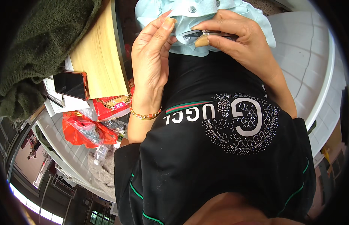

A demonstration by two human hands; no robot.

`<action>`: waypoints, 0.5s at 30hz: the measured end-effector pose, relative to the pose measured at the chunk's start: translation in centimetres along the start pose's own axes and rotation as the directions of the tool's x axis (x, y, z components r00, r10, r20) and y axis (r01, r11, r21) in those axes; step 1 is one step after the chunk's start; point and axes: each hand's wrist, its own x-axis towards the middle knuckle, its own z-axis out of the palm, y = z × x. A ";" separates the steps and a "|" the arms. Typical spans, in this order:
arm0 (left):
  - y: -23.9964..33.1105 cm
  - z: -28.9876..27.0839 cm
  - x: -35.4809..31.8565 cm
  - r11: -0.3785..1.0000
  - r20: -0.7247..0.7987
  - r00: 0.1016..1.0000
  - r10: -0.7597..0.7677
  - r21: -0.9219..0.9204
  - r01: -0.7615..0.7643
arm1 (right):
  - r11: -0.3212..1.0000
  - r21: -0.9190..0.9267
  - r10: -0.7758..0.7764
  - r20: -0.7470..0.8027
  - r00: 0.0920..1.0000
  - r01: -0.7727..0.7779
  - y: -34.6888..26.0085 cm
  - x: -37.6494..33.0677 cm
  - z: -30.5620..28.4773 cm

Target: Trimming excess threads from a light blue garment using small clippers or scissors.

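A light blue shirt (155, 10) with several grey buttons (192, 9) lies over my lap at the top of the view. My left hand (152, 52) is closed in a pinch above the shirt's left part, thumb against fingertip; what it pinches, if anything, is too small to make out. Facing it, my right hand (242, 35) grips a pair of small dark thread snips (195, 33) between thumb and fingers. Their blades point left toward my left fingertips, just over a button on the cloth. My palm and fingers hide the rear of the snips.
On the left are a wooden board (99, 52), a phone (71, 84) in an orange-edged case, and a dark green knit (39, 41). Red plastic bags (84, 129) and a clear bottle (100, 154) lie nearer. A pale grey curved surface (298, 45) extends on my right.
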 end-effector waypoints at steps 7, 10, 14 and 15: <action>-0.9 -1.6 -0.2 0.978 -0.143 0.970 0.197 0.103 -0.183 | 1.000 -0.018 0.019 0.020 1.000 -0.019 -3.8 2.4 -1.1; -2.2 -3.8 -0.7 0.990 -0.158 0.978 0.135 -0.010 -0.138 | 0.997 0.055 -0.067 0.091 0.994 0.062 -6.8 4.8 0.0; -4.4 -7.0 -2.1 0.978 -0.397 0.905 -0.156 -0.190 0.085 | 0.896 -0.103 -0.426 0.082 0.901 0.432 -3.3 6.7 8.1; -4.8 -8.1 -2.6 0.968 -0.319 0.935 -0.157 -0.236 0.082 | 0.862 -0.103 -0.490 0.086 0.867 0.497 -3.2 7.5 9.4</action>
